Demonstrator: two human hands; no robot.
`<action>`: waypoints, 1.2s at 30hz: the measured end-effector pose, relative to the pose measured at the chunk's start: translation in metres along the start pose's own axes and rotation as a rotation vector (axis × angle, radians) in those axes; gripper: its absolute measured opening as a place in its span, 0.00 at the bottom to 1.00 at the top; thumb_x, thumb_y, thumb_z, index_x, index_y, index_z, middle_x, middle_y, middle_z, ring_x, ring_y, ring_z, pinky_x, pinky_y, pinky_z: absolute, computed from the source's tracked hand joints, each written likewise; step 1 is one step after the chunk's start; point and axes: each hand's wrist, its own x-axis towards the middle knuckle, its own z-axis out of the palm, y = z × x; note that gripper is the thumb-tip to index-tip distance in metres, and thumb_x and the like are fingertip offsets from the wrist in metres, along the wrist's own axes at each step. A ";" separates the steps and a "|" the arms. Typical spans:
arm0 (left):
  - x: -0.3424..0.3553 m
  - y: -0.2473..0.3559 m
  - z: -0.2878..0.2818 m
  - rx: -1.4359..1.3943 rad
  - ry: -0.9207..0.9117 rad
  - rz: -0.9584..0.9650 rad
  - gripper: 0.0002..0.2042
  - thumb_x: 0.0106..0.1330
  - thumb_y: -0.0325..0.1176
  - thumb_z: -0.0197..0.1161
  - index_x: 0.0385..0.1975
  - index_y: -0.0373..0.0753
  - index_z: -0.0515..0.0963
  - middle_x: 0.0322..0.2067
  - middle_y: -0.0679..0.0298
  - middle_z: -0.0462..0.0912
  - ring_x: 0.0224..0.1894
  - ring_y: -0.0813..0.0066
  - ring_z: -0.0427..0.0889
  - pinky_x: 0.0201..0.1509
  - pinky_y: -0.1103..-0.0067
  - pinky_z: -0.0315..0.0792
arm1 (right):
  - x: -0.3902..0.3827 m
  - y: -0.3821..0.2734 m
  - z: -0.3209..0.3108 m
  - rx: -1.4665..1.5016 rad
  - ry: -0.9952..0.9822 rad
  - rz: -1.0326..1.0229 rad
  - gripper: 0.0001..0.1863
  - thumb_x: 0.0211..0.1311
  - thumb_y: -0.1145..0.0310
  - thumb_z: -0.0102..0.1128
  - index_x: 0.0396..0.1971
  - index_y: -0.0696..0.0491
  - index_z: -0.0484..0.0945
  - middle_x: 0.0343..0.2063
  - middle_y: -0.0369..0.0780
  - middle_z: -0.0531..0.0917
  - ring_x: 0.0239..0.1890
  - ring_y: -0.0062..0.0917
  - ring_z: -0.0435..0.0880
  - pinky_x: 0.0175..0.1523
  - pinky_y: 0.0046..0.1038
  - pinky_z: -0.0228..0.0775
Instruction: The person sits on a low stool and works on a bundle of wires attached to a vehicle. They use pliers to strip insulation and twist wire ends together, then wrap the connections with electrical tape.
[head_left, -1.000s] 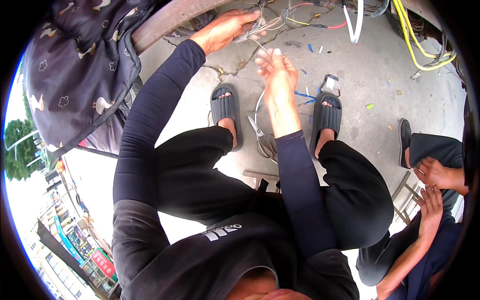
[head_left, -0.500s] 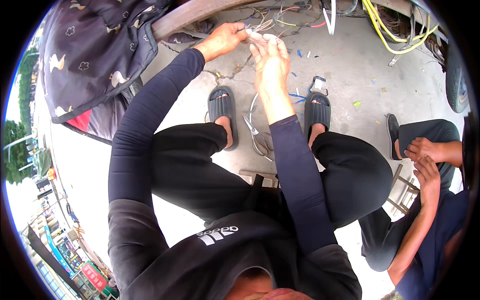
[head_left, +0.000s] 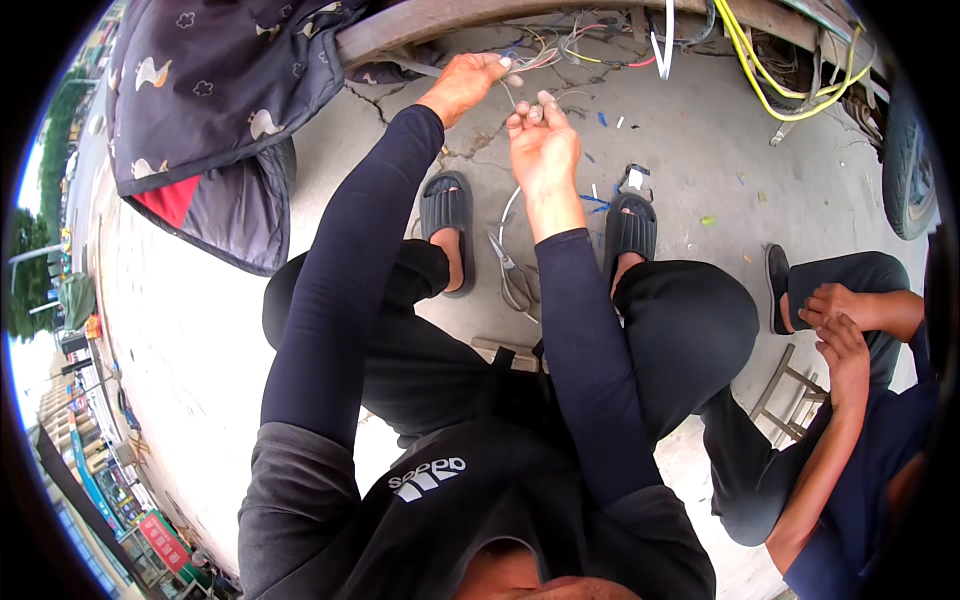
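Note:
My left hand (head_left: 468, 86) is closed in a pinch on a bundle of thin electrical wires (head_left: 545, 55), just below a wooden beam. Its fingertips hold the wires where pale, reddish and blue strands fan out to the right. Slightly lower and to the right, my right hand (head_left: 546, 150) has its palm turned up and its fingers curled together. A thin pale wire (head_left: 508, 96) runs down from the left hand to the right fingertips, which seem to pinch it. The exact grip is too small to see.
Scissors (head_left: 512, 272) lie on the concrete between my slippers, beside a white cable. Yellow cables (head_left: 750, 70) hang at upper right near a wheel (head_left: 908, 190). A patterned quilted cover (head_left: 215, 110) drapes at upper left. Another person's hands (head_left: 840, 320) rest at right.
My hands have drawn apart: the right has come down a little from the left, and a wire now shows between them. The whole view has shifted slightly.

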 end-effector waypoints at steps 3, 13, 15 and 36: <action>0.002 0.010 0.003 -0.029 -0.012 -0.037 0.16 0.74 0.41 0.53 0.47 0.38 0.81 0.43 0.69 0.86 0.53 0.81 0.71 0.67 0.74 0.55 | -0.002 0.001 -0.003 0.040 0.034 0.053 0.10 0.74 0.66 0.40 0.44 0.55 0.70 0.23 0.35 0.74 0.35 0.28 0.78 0.42 0.31 0.70; 0.029 0.034 0.006 0.271 -0.080 -0.028 0.19 0.67 0.42 0.61 0.48 0.32 0.77 0.41 0.58 0.85 0.45 0.75 0.79 0.56 0.77 0.67 | 0.056 -0.061 -0.005 -0.388 0.578 -0.280 0.15 0.69 0.62 0.43 0.45 0.55 0.73 0.44 0.40 0.79 0.51 0.30 0.78 0.54 0.35 0.66; 0.037 0.037 0.004 0.351 -0.061 -0.022 0.21 0.65 0.44 0.63 0.48 0.31 0.77 0.39 0.57 0.85 0.42 0.74 0.80 0.53 0.77 0.69 | 0.071 -0.084 0.001 -0.440 0.554 -0.339 0.17 0.70 0.60 0.42 0.44 0.56 0.75 0.46 0.41 0.81 0.49 0.29 0.79 0.53 0.34 0.66; 0.113 0.071 0.076 0.324 0.022 -0.206 0.22 0.59 0.44 0.69 0.43 0.30 0.80 0.32 0.59 0.83 0.36 0.72 0.80 0.47 0.76 0.71 | 0.143 -0.180 0.007 -0.938 0.244 -0.137 0.15 0.64 0.61 0.63 0.38 0.60 0.77 0.25 0.40 0.85 0.24 0.22 0.81 0.30 0.24 0.70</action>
